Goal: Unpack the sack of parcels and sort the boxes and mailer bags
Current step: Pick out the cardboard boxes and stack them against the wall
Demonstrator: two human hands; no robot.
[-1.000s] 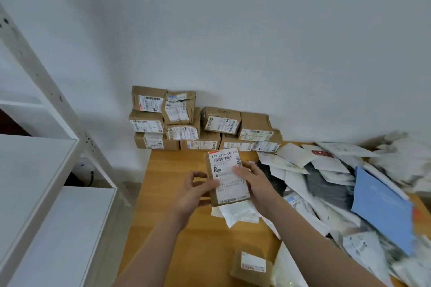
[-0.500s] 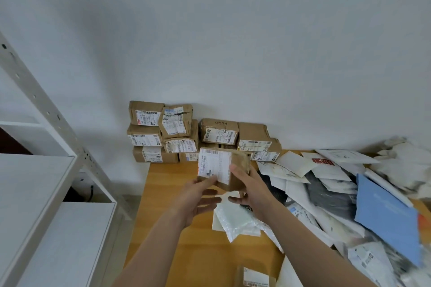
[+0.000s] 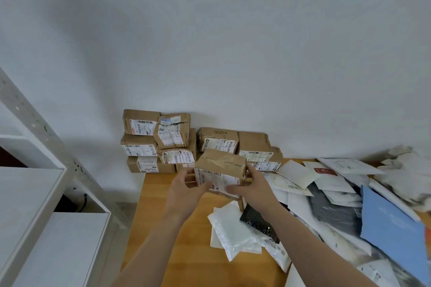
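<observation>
Both hands are clamped on one brown box, centre of frame, held off the table and just in front of the box stack at the wall. Left hand grips the left end w/ fingers curled on the label face. Right hand wraps the right end, thumb over the label.

Step in hand looks like adding this box to the stack. To do it well: pick the lower, right part of the stack rather than the tall left column, where one box already sits tilted. Set it flat & flush, label out like the rest. Keep both hands on till it rests, then let go w/o dragging the neighbours. Mailer bags stay right of centre, apart from the boxes.

Vs 0.5 s ago: the box has rolled, so the taped top now shows and the label faces down-front. It's also closer to the stack, partly overlapping it in frame. Hands have gone from a loose hold to a firmer one on both ends. Stack & mailers look unmoved.
</observation>
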